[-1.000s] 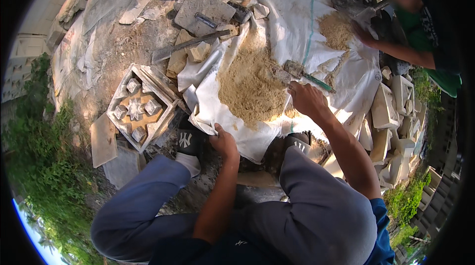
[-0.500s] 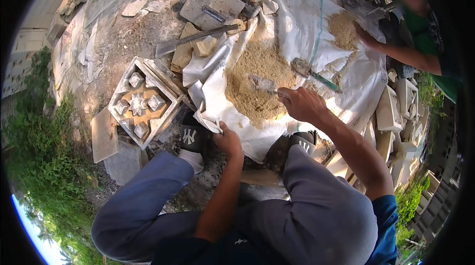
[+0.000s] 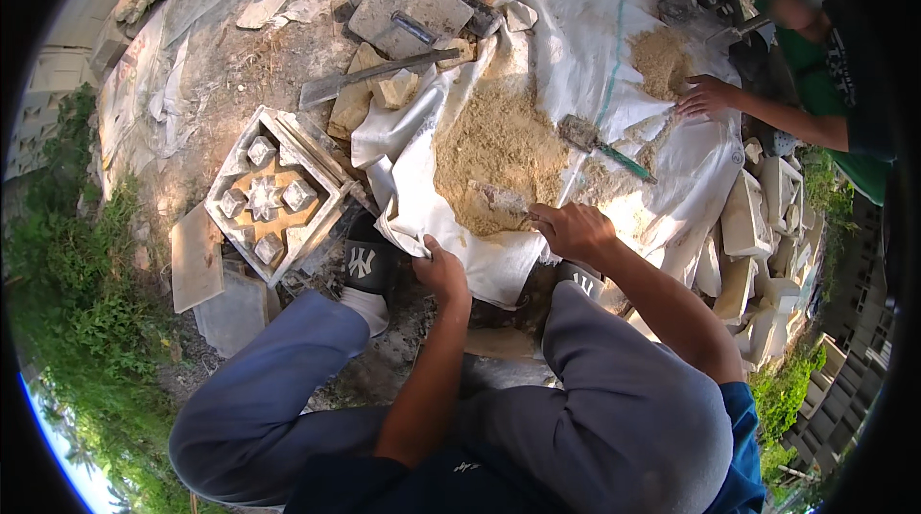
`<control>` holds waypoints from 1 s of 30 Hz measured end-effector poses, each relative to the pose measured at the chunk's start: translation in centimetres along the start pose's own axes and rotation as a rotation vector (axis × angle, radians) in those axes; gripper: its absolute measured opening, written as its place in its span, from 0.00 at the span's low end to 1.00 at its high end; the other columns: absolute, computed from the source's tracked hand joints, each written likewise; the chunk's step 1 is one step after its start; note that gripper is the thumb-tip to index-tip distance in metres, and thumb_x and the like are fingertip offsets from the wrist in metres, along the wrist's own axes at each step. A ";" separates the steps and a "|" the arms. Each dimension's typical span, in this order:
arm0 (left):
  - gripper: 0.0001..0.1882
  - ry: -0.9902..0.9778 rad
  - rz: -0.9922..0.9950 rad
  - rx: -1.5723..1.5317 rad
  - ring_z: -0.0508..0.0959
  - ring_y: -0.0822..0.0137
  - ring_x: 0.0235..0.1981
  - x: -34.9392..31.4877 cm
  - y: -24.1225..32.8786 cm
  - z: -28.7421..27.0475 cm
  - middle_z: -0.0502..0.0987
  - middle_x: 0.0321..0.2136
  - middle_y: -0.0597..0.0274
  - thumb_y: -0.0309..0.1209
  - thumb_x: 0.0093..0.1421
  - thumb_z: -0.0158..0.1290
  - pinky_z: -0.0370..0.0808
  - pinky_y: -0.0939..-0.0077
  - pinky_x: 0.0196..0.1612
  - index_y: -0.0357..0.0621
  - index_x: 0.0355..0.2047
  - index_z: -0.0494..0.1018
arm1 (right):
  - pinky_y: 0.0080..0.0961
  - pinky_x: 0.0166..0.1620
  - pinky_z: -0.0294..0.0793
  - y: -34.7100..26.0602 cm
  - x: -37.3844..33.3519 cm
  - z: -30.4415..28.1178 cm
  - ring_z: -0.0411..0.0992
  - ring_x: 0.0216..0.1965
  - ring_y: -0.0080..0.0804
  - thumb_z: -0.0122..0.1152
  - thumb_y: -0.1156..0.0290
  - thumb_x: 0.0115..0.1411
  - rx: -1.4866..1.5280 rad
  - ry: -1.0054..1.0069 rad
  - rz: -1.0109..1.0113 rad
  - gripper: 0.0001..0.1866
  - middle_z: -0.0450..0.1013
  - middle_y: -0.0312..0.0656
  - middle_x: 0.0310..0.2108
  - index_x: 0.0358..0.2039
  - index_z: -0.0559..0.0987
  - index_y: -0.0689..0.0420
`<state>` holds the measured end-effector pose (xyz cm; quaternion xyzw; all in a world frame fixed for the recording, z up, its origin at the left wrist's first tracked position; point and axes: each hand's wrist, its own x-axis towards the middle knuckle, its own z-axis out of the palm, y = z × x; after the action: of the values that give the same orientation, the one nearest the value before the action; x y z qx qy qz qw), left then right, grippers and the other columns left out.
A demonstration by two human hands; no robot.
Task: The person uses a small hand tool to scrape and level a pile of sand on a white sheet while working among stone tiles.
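Note:
My right hand (image 3: 578, 232) is closed round the handle of a trowel (image 3: 499, 198), whose blade rests in a heap of sandy, tan mix (image 3: 504, 145). The heap lies on a white woven sack sheet (image 3: 576, 44). With my left hand (image 3: 441, 270) I pinch the near edge of that sheet, left of the heap. A brush-like tool with a green handle (image 3: 625, 161) lies on the sheet right of the heap. To the left is a diamond-shaped mould (image 3: 275, 198) with a star and several raised blocks inside.
A co-worker's hand (image 3: 708, 97) rests by a smaller sand pile (image 3: 660, 63) at the far right. Beyond the heap lie a hammer (image 3: 482, 15), a flat stone slab (image 3: 408, 11) and a long metal bar (image 3: 379, 73). Pale cast blocks (image 3: 748, 212) are stacked at right.
My right hand and the trowel have moved nearer to me, toward the heap's near edge. My left hand stays on the sheet. The co-worker's arm has shifted slightly.

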<state>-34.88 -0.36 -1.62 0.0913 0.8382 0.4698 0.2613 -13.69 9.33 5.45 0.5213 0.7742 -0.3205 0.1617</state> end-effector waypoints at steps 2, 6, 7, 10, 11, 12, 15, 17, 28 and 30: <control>0.23 -0.113 -0.067 0.113 0.82 0.41 0.44 -0.9 1.0 -0.4 0.82 0.43 0.32 0.36 0.73 0.49 0.75 0.55 0.50 0.21 0.50 0.75 | 0.53 0.43 0.82 0.7 1.4 -1.7 0.83 0.38 0.56 0.53 0.53 0.72 -0.027 0.035 0.014 0.16 0.82 0.53 0.33 0.54 0.80 0.43; 0.24 -0.037 -0.109 0.086 0.82 0.40 0.47 0.1 1.1 -1.1 0.81 0.46 0.31 0.37 0.73 0.49 0.74 0.55 0.51 0.19 0.51 0.74 | 0.46 0.38 0.83 -1.0 2.9 -5.8 0.83 0.37 0.48 0.57 0.60 0.69 -0.260 0.072 -0.063 0.14 0.82 0.48 0.30 0.53 0.80 0.46; 0.24 -0.037 -0.107 0.086 0.82 0.40 0.47 0.0 0.9 -1.2 0.81 0.46 0.31 0.37 0.73 0.49 0.74 0.55 0.51 0.19 0.51 0.74 | 0.43 0.36 0.83 -0.5 2.9 -6.1 0.83 0.36 0.45 0.58 0.62 0.68 -0.394 0.092 -0.120 0.14 0.81 0.45 0.30 0.53 0.81 0.46; 0.25 -0.043 0.010 0.059 0.80 0.45 0.45 -0.1 0.7 -1.1 0.79 0.46 0.32 0.37 0.73 0.52 0.74 0.56 0.51 0.17 0.49 0.72 | 0.38 0.42 0.81 2.1 2.6 -7.0 0.82 0.42 0.39 0.59 0.68 0.66 -0.600 0.401 -0.359 0.18 0.80 0.37 0.39 0.56 0.81 0.42; 0.25 -0.030 -0.020 0.066 0.80 0.46 0.45 -0.1 0.8 -1.0 0.79 0.46 0.32 0.37 0.73 0.51 0.73 0.56 0.51 0.17 0.50 0.72 | 0.36 0.44 0.80 2.8 2.7 -7.5 0.81 0.45 0.38 0.58 0.69 0.66 -0.675 0.555 -0.502 0.19 0.80 0.35 0.43 0.57 0.81 0.40; 0.24 -0.015 -0.050 0.074 0.80 0.47 0.45 -0.1 0.8 -1.0 0.80 0.47 0.33 0.36 0.73 0.51 0.73 0.57 0.52 0.16 0.50 0.72 | 0.37 0.49 0.78 3.3 3.2 -7.8 0.79 0.49 0.38 0.58 0.69 0.66 -0.704 0.566 -0.480 0.23 0.77 0.33 0.47 0.61 0.78 0.41; 0.23 -0.062 -0.030 0.086 0.80 0.50 0.44 0.0 0.6 -1.3 0.80 0.47 0.34 0.35 0.73 0.51 0.73 0.58 0.51 0.17 0.51 0.73 | 0.38 0.47 0.80 3.9 4.5 -8.8 0.81 0.46 0.41 0.58 0.70 0.66 -0.598 0.352 -0.244 0.28 0.77 0.37 0.47 0.67 0.72 0.42; 0.23 -0.058 -0.037 0.092 0.80 0.52 0.43 0.1 0.4 -1.2 0.81 0.46 0.36 0.34 0.73 0.50 0.73 0.59 0.51 0.17 0.51 0.73 | 0.42 0.45 0.82 4.1 5.5 -9.2 0.81 0.43 0.43 0.56 0.72 0.66 -0.487 0.311 -0.210 0.30 0.76 0.42 0.49 0.70 0.68 0.45; 0.22 -0.030 0.069 0.037 0.75 0.62 0.33 0.3 -1.6 -0.3 0.80 0.35 0.48 0.35 0.73 0.52 0.73 0.62 0.41 0.19 0.46 0.74 | 0.50 0.43 0.81 0.7 2.6 5.7 0.79 0.41 0.59 0.57 0.68 0.67 0.306 0.370 0.063 0.25 0.78 0.55 0.47 0.64 0.71 0.51; 0.24 -0.046 -0.130 0.069 0.83 0.43 0.44 1.1 -2.1 -0.9 0.83 0.43 0.34 0.38 0.73 0.50 0.75 0.55 0.49 0.22 0.50 0.76 | 0.48 0.40 0.80 -1.7 1.4 4.1 0.80 0.39 0.56 0.57 0.66 0.69 0.184 0.249 0.069 0.24 0.77 0.50 0.43 0.66 0.71 0.44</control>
<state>-36.12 -1.71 -3.40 0.0563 0.8518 0.4206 0.3073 -16.13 7.23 2.15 0.5960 0.7371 -0.3173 0.0271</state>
